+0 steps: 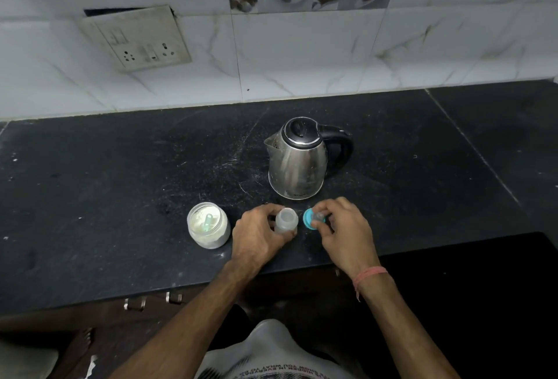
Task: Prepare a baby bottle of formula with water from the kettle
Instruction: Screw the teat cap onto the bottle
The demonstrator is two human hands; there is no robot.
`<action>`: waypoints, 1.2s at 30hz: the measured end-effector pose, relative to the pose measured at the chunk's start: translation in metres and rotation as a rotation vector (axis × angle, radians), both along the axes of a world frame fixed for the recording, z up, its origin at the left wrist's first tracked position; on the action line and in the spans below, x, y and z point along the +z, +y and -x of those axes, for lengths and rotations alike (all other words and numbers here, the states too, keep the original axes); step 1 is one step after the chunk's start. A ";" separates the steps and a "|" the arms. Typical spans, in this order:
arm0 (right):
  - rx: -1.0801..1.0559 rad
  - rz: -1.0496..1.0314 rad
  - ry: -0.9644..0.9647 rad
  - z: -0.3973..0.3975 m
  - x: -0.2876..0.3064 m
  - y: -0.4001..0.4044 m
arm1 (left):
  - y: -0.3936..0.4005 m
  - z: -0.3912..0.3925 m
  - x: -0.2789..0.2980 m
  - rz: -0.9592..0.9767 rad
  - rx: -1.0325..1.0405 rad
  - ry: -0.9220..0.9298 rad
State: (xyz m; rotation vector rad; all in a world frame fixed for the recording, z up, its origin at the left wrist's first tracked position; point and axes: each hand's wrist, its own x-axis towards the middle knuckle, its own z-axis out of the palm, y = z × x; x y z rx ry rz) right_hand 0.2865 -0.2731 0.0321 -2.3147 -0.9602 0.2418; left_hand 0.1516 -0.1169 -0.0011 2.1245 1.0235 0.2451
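A small translucent baby bottle (pixel 286 220) stands upright and uncapped on the black counter (pixel 120 182); my left hand (pixel 259 236) grips its body. Just to its right my right hand (pixel 344 227) pinches the blue screw ring with its clear teat (pixel 312 219), held off the bottle with the ring turned toward the bottle. A steel kettle (pixel 299 164) with a black lid and handle stands behind the hands, spout to the left. Left of the bottle sits an open jar of white formula powder (pixel 208 229) with a pale green scoop inside.
A tiled wall with a socket plate (pixel 136 40) rises behind the counter. The counter's front edge runs just below my wrists, with drawer handles (pixel 151 301) beneath. A seam (pixel 471 143) crosses the counter at the right.
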 end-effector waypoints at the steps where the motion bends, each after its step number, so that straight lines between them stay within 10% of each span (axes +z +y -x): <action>1: 0.013 -0.034 0.017 0.002 0.003 0.002 | 0.000 0.000 0.000 -0.001 0.001 -0.004; 36: 0.214 0.071 0.091 0.016 0.002 0.048 | -0.003 0.003 0.006 -0.002 0.001 -0.037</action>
